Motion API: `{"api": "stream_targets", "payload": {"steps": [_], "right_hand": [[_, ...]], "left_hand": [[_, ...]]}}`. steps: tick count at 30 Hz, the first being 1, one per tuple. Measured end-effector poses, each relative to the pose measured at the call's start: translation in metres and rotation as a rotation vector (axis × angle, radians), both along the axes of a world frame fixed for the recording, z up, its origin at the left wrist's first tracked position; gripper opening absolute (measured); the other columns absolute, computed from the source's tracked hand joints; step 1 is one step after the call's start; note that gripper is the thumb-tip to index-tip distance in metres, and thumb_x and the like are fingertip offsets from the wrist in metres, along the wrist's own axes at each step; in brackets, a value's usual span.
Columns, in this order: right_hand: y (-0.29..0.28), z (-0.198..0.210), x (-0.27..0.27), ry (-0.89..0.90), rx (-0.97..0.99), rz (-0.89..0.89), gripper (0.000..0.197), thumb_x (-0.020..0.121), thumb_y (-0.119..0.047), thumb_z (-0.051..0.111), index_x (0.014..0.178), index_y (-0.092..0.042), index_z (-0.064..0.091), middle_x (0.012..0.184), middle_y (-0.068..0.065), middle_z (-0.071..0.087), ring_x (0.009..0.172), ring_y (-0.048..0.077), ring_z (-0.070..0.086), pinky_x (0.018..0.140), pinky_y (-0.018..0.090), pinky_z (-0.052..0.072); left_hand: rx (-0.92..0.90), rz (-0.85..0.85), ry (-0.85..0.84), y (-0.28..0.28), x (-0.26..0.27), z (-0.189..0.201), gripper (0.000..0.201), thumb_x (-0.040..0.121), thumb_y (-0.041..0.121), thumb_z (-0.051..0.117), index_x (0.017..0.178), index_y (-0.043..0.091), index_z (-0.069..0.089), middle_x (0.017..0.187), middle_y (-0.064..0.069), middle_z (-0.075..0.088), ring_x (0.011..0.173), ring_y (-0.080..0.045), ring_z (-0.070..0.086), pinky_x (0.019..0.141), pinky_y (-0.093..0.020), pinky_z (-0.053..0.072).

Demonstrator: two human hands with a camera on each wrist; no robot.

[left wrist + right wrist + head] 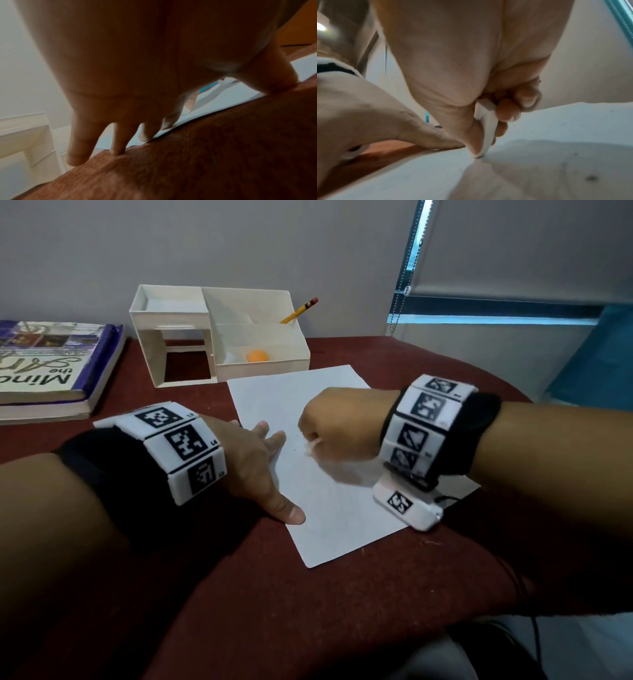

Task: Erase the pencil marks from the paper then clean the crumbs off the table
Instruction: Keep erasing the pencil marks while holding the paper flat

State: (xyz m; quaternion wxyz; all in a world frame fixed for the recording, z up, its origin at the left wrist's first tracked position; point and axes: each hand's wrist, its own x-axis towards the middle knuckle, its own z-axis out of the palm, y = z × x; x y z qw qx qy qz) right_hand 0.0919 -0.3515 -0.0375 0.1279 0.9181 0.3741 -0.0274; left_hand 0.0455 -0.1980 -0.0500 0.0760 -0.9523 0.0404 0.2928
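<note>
A white sheet of paper (329, 501) lies on the dark red tablecloth (239, 594). My left hand (263, 470) lies flat with spread fingers, pressing the paper's left edge; its fingertips (145, 136) touch the sheet's edge. My right hand (329, 426) is curled over the middle of the sheet and pinches a white eraser (486, 129) between thumb and fingers, its lower tip against the paper (556, 135). Faint pencil marks (297, 440) and small dark specks (591, 178) show on the sheet.
A white desk organizer (219, 337) stands behind the paper, with a yellow pencil (299, 310) and an orange ball (257, 356) in it. Books (44, 371) are stacked at the far left. A window blind with a bead chain (399, 302) is at the right.
</note>
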Motion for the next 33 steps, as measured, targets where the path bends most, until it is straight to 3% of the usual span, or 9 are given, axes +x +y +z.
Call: {"api": "stream_targets", "payload": {"steps": [2,5,10,15,20,23,26,30,33], "right_hand": [[0.004,-0.003,-0.016,0.047,-0.053,0.114,0.026,0.097,-0.031,0.056,0.076,-0.016,0.058,0.069,-0.003,0.054,0.065,0.014,0.052,0.058,0.028,0.037],[-0.007,0.007,-0.016,0.207,0.019,0.076,0.019,0.093,-0.034,0.063,0.088,-0.017,0.069,0.078,-0.006,0.064,0.073,0.012,0.058,0.065,0.026,0.047],[-0.017,-0.001,0.004,-0.002,0.013,-0.059,0.023,0.091,-0.032,0.061,0.079,-0.013,0.063,0.071,-0.001,0.058,0.074,0.024,0.060,0.059,0.029,0.046],[-0.010,0.001,-0.016,0.171,0.043,0.093,0.019,0.093,-0.034,0.062,0.087,-0.017,0.067,0.076,-0.005,0.061,0.073,0.014,0.057,0.067,0.030,0.047],[-0.023,-0.002,0.003,-0.052,-0.004,-0.040,0.024,0.093,-0.028,0.057,0.074,-0.013,0.057,0.067,-0.001,0.050,0.065,0.021,0.052,0.053,0.027,0.036],[-0.017,-0.002,-0.022,0.056,-0.035,0.163,0.025,0.095,-0.032,0.058,0.075,-0.017,0.056,0.069,-0.003,0.053,0.061,0.011,0.046,0.057,0.030,0.038],[-0.024,0.009,-0.010,0.133,0.017,0.082,0.018,0.092,-0.033,0.062,0.085,-0.018,0.066,0.077,-0.005,0.061,0.073,0.015,0.056,0.063,0.029,0.046],[-0.029,0.002,-0.001,-0.046,0.007,0.024,0.027,0.095,-0.029,0.058,0.072,-0.019,0.051,0.066,-0.005,0.047,0.061,0.013,0.042,0.049,0.026,0.027],[-0.026,-0.002,-0.006,-0.067,0.005,0.068,0.034,0.097,-0.034,0.057,0.069,-0.020,0.044,0.068,-0.005,0.046,0.061,0.013,0.043,0.049,0.026,0.025]], "left_hand": [[-0.002,-0.008,0.010,0.001,0.000,0.000,0.141,0.040,0.096,0.050,0.151,0.042,-0.018,0.160,0.010,-0.023,0.150,-0.029,-0.009,0.118,-0.059,0.006],[0.008,-0.009,0.008,0.001,0.000,0.001,0.140,0.041,0.096,0.050,0.151,0.042,-0.019,0.160,0.011,-0.023,0.150,-0.029,-0.008,0.118,-0.059,0.006],[0.002,0.004,0.004,0.000,0.001,0.001,0.140,0.045,0.095,0.053,0.150,0.040,-0.021,0.160,0.011,-0.022,0.150,-0.028,-0.008,0.119,-0.058,0.005],[-0.004,-0.002,0.003,0.002,0.001,0.000,0.142,0.040,0.096,0.052,0.150,0.042,-0.020,0.160,0.012,-0.021,0.150,-0.027,-0.008,0.119,-0.057,0.005],[-0.001,0.008,0.000,0.000,0.000,0.000,0.140,0.045,0.095,0.054,0.151,0.041,-0.019,0.160,0.013,-0.021,0.150,-0.026,-0.008,0.119,-0.057,0.005],[-0.008,0.010,0.016,-0.001,0.000,0.002,0.140,0.044,0.094,0.054,0.151,0.041,-0.020,0.160,0.013,-0.023,0.150,-0.027,-0.010,0.119,-0.057,0.003],[0.004,0.006,0.014,-0.002,0.000,0.003,0.140,0.044,0.092,0.054,0.151,0.040,-0.019,0.160,0.012,-0.022,0.150,-0.028,-0.009,0.119,-0.056,0.004],[-0.003,-0.005,-0.004,-0.002,0.001,0.003,0.139,0.048,0.092,0.057,0.152,0.038,-0.017,0.162,0.010,-0.018,0.151,-0.027,-0.007,0.119,-0.056,0.004],[-0.023,-0.080,-0.069,-0.006,0.003,0.005,0.134,0.046,0.097,0.049,0.153,0.041,-0.010,0.164,0.005,-0.011,0.151,-0.028,-0.004,0.119,-0.058,0.006]]}}
